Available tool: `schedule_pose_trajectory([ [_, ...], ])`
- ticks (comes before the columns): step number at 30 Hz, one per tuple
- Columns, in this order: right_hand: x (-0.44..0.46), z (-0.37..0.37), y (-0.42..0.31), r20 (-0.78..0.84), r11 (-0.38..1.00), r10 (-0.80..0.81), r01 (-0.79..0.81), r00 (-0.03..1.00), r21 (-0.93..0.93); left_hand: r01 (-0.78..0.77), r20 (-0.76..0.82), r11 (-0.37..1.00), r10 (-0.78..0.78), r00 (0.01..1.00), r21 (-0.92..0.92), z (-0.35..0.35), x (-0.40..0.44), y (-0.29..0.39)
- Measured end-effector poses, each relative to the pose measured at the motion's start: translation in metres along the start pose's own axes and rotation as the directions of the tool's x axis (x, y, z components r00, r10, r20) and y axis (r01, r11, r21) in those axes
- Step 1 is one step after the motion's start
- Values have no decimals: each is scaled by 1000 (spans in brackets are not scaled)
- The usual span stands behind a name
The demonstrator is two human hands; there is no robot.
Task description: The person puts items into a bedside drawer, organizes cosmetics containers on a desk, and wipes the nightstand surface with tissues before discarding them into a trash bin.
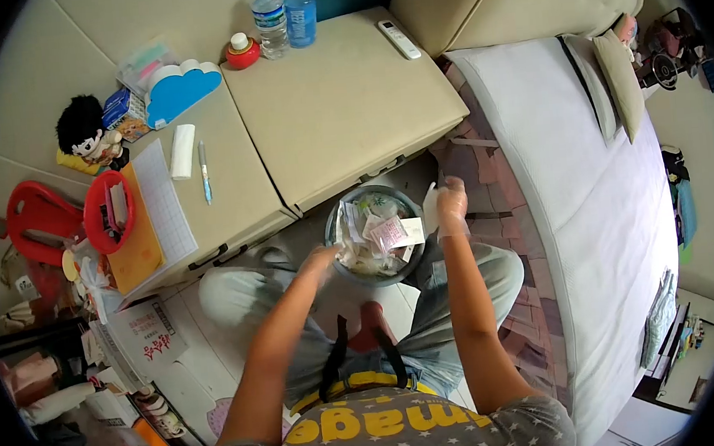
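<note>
Between my knees stands a round grey bin filled with crumpled wrappers, plastic and paper. A white box and a pink-printed packet lie on top of the heap. My left hand is at the bin's left rim, its fingers smeared by motion; whether it grips anything I cannot tell. To the right of the bin, my right hand is raised with its fingers closed on a thin white piece, perhaps paper or tissue. Something clear and shiny, like a plastic glove, covers that hand.
Ahead are beige cabinets with a remote, water bottle, pen, notebook and red basket. A bed borders the right side. Bags and boxes crowd the lower left.
</note>
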State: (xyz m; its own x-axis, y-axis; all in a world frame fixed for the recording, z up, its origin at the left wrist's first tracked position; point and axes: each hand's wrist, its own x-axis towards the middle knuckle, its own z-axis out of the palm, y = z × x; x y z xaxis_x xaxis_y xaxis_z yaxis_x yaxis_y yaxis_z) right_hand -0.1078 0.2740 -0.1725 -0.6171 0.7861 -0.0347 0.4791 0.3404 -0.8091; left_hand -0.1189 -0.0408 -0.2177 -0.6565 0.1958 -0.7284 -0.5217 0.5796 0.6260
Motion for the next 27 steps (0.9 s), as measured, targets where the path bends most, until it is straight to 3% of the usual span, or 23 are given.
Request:
schedule_pose_trajectory([
  [1, 23, 9, 55, -8, 999, 47, -47, 999, -5, 121, 75, 909, -99, 992, -400, 7, 1, 0],
  [2, 33, 13, 93, -16, 995, 97, -97, 995, -12, 126, 77, 907, -103, 992, -402, 11, 0, 0],
  [3, 18, 3, 73, -11, 995, 99, -99, 995, -14, 71, -29, 936, -87, 996, -345, 13, -2, 0],
  [4, -7, -16, 27, -3, 971, 234, -234, 972, -52, 19, -137, 960, -60, 989, -279, 13, -3, 0],
  [5, -20, -26, -3, 0, 928, 363, -362, 932, -88, 18, -142, 960, -59, 988, -278, 14, 1, -10],
  [6, -15, -23, -5, 2, 930, 359, -358, 933, -82, -9, -87, 967, -13, 996, -254, 15, 4, -21],
  [8, 4, -19, -13, 80, 996, 91, -92, 993, 13, -54, -32, 972, 48, 998, -229, 15, 18, -21],
  [9, 9, -18, -38, 40, 999, -37, 38, 999, -16, -20, 0, 996, 20, 1000, 84, 14, 16, -11],
  [10, 13, -17, -76, 1, 985, -165, 165, 986, -51, 4, 19, 921, -13, 1000, 390, 12, 11, 1],
  [11, 19, -19, -112, 25, 970, -205, 207, 978, -129, -11, 22, 919, 2, 1000, 395, 11, 2, 16],
  [13, 37, -11, -167, 43, 904, -331, 330, 943, -272, -185, 368, 961, 99, 925, 207, -1, -36, 53],
  [14, 50, -3, -188, 39, 848, -420, 408, 907, -339, -224, 551, 975, 181, 815, 11, -18, -61, 91],
  [16, 95, 24, -208, 62, 798, -457, 439, 888, -412, -248, 517, 930, 358, 778, -272, -36, -56, 133],
  [18, 127, 43, -230, 92, 738, -489, 468, 867, -486, -349, 223, 778, 519, 825, -522, -56, -55, 177],
  [19, 139, 49, -242, 102, 758, -424, 414, 900, -503, -353, 159, 686, 564, 810, -636, -66, -41, 189],
  [20, 149, 55, -251, 114, 775, -355, 360, 928, -519, -367, 149, 677, 576, 804, -638, -71, -33, 201],
  [22, 170, 71, -252, 105, 776, -350, 351, 931, -524, -471, -34, 526, 641, 767, -709, -81, -20, 220],
  [24, 193, 88, -245, 128, 689, -381, 373, 916, -621, -493, -61, 525, 639, 767, -694, -85, -11, 233],
  [27, 191, 75, -244, 213, 708, -316, 379, 925, -596, -527, -174, 422, 636, 752, -738, -86, 7, 239],
])
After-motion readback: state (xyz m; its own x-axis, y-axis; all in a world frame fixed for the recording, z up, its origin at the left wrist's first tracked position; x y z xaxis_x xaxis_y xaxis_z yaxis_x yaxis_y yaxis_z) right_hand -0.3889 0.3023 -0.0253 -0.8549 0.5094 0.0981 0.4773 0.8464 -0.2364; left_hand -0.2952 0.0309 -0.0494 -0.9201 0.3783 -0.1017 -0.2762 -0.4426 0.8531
